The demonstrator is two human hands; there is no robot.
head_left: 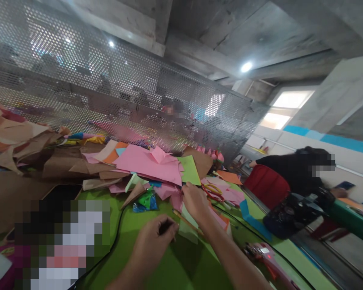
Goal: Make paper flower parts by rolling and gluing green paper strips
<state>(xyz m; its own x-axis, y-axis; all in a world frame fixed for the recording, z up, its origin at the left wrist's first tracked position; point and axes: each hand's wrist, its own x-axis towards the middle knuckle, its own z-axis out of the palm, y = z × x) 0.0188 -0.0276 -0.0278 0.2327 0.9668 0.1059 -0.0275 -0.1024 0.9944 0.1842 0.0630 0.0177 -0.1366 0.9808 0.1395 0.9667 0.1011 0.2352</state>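
Note:
My left hand [153, 241] is closed in a pinch near the lower edge of a pale green paper piece [186, 227] on the green table [169, 270]. My right hand [195, 201] is closed on the top of that same paper, fingers curled, close to a pile of pink sheets [148, 163]. A thin wooden pencil [187, 222] lies slanted under the paper between both hands. Red-handled scissors [213, 192] rest just right of my right hand.
Brown paper [27, 161] and coloured sheets are heaped at the back against a perforated metal screen [124, 92]. A black cable [115, 245] crosses the table. A person in black [296, 169] sits at the right beside a red chair [266, 183]. A pink tool [263, 253] lies near right.

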